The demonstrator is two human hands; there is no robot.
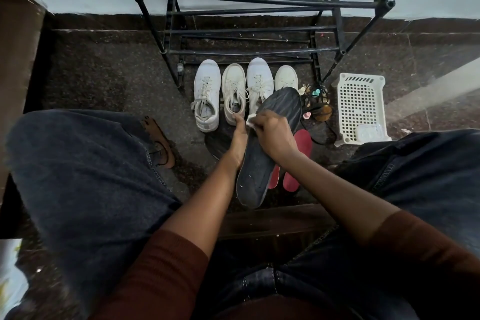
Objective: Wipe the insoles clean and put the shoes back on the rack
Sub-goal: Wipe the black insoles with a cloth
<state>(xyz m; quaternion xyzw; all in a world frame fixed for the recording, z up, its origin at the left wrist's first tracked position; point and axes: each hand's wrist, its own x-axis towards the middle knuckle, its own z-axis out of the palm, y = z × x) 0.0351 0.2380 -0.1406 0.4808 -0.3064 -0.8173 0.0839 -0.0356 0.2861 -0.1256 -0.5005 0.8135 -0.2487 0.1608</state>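
Observation:
My left hand (240, 135) grips the left edge of a long dark grey insole (262, 171), holding it tilted above the floor. My right hand (275, 132) pinches a small white wipe (251, 120) and presses it on the insole's upper face. Several white sneakers (233, 93) stand in a row on the floor in front of the black metal shoe rack (259, 2), whose bars carry nothing. Two red insoles (298, 161) lie on the floor under the dark one. Another dark insole (219, 143) lies partly hidden behind my left hand.
A white plastic basket (359, 106) with a wipes pack inside stands at the right. A tangle of small items and a dark cord (318, 104) lies between basket and shoes. My knees in dark jeans flank the scene; my sandalled foot (161, 143) is at the left.

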